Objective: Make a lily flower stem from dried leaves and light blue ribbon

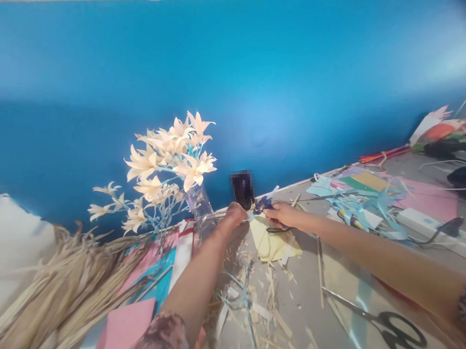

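Observation:
My left hand is closed at the foot of the blue wall, fingers pinched at the end of a small light-blue strip. Just to its right, my right hand is closed around a dark-blue hand tool; its exact kind is too blurred to tell. The tool's front end is close to the strip. Beneath both hands lies a pale yellow sheet with creases. A dark upright object, partly blurred out, stands behind my left hand.
Cream artificial flowers stand in a clear vase on the left. Dried husks and a pink sheet lie nearer. Black-handled scissors rest at front right. Blue ribbon and a white power strip lie right. Scraps litter the floor.

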`<action>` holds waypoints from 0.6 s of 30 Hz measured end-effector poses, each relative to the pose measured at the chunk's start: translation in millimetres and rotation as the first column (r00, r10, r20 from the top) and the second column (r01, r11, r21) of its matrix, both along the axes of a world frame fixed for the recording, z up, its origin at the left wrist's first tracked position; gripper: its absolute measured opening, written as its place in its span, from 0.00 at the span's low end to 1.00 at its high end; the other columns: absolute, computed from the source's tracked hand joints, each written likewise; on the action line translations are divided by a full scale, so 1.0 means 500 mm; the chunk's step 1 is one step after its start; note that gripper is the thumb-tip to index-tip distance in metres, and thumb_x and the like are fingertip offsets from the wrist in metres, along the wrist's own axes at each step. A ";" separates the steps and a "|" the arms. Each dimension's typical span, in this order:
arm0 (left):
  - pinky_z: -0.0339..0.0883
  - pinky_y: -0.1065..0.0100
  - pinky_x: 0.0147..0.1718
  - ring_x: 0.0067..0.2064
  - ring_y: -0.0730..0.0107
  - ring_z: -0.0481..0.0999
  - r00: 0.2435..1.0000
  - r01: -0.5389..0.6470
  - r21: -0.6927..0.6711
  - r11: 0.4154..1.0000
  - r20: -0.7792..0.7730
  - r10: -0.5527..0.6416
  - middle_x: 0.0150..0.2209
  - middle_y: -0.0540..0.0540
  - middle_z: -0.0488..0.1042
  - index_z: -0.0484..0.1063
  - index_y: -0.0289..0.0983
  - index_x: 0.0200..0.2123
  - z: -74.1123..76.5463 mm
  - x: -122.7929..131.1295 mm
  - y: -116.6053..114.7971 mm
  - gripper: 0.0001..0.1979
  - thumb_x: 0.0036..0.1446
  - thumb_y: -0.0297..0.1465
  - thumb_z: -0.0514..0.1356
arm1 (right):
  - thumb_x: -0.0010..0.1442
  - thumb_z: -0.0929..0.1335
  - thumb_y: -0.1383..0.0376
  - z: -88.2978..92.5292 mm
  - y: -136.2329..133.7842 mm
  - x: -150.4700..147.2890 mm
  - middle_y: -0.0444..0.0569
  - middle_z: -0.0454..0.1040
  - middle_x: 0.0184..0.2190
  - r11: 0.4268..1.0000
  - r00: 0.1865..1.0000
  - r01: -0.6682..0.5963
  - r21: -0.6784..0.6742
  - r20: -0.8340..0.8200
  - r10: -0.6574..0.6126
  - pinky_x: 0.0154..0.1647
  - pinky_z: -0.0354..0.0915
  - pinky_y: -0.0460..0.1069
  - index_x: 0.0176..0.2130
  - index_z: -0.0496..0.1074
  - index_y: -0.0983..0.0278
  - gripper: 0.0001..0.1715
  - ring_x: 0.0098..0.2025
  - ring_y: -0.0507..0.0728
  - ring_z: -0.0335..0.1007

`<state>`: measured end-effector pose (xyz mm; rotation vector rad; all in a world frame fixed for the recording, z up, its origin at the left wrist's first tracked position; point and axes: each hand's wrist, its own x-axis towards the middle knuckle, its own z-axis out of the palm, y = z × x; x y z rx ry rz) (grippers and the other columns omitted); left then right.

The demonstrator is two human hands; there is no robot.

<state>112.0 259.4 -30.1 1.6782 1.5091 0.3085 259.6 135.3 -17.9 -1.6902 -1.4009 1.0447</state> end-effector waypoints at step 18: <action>0.72 0.53 0.46 0.49 0.56 0.74 0.994 -0.061 -0.071 0.996 0.088 0.067 0.52 0.41 0.71 0.69 0.34 0.53 0.010 -0.008 -0.019 0.19 0.62 0.37 0.60 | 0.64 0.63 0.54 0.009 -0.011 -0.015 0.44 0.68 0.20 0.997 0.942 -0.016 0.080 0.336 -0.012 0.26 0.58 0.47 0.34 0.71 0.63 0.16 0.22 0.54 0.64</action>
